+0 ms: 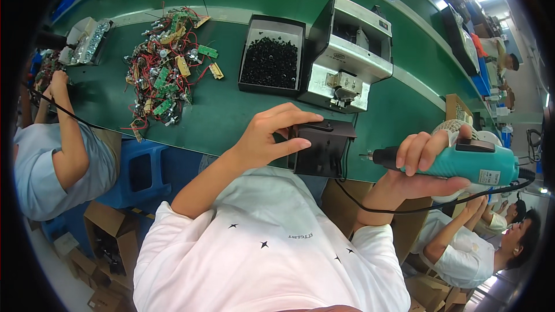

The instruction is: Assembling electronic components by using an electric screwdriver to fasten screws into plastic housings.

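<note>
My left hand [269, 136] grips the left side of a black box [319, 159] at the table's near edge. Its index finger lies along the top by a small black strip and its thumb presses on the near face. In my right hand [421, 156] is a teal electric screwdriver [488, 164], held level with its black nose and thin bit pointing left toward the box. The bit is apart from the box. A black cord [399, 211] runs from the screwdriver's rear end.
A metal screw feeder [358, 40] stands beyond the box. Left of it is a tray [244, 88] of small black screws. A heap of green circuit boards with red wires [165, 81] lies farther left. Other people sit at both sides, near a blue stool [139, 176].
</note>
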### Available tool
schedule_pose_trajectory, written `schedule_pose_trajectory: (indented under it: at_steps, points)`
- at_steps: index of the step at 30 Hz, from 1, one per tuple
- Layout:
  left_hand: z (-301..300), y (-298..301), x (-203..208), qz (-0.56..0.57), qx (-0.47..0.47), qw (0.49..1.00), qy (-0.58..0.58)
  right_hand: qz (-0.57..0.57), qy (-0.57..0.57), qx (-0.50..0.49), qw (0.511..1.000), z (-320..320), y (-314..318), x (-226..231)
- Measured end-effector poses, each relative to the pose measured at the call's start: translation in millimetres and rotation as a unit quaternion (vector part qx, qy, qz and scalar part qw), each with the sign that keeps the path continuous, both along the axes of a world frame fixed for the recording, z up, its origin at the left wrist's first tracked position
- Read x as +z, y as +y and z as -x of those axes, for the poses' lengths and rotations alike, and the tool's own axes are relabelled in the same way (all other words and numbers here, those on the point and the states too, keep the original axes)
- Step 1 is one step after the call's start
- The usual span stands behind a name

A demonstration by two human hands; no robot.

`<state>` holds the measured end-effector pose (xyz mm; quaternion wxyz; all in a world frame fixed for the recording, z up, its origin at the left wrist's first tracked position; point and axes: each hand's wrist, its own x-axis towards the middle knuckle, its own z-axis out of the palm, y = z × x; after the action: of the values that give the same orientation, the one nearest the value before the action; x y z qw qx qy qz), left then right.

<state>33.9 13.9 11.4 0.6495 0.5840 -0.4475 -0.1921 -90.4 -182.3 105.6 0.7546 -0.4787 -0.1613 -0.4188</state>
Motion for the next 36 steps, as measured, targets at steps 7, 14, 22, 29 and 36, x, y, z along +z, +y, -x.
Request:
schedule_pose_trajectory:
  at_steps: [7, 14, 22, 29, 36]
  points:
    - [-9.0, 4.5, 20.4, 0.016, -0.014, 0.984, 0.177, -0.019, -0.003, 0.008, 1.0, 3.5, -4.2, -6.0]
    - [-180.4, -13.0, 74.0, -0.038, 0.188, 0.967, 0.167, -0.044, 0.076, -0.035, 0.995, 12.3, -6.7, -15.2]
    - [-261.1, -104.5, 61.4, -0.234, 0.25, 0.879, -0.331, -0.012, 0.111, -0.078, 0.991, 19.1, -21.3, -21.8]
    - [-269.3, -242.4, 34.7, -0.098, 0.042, 0.774, -0.624, -0.042, 0.153, -0.104, 0.982, 10.0, -20.6, -20.2]
    - [-277.9, -233.7, 22.8, -0.251, 0.049, 0.761, -0.596, -0.055, 0.132, -0.154, 0.978, 12.8, -20.6, -15.6]
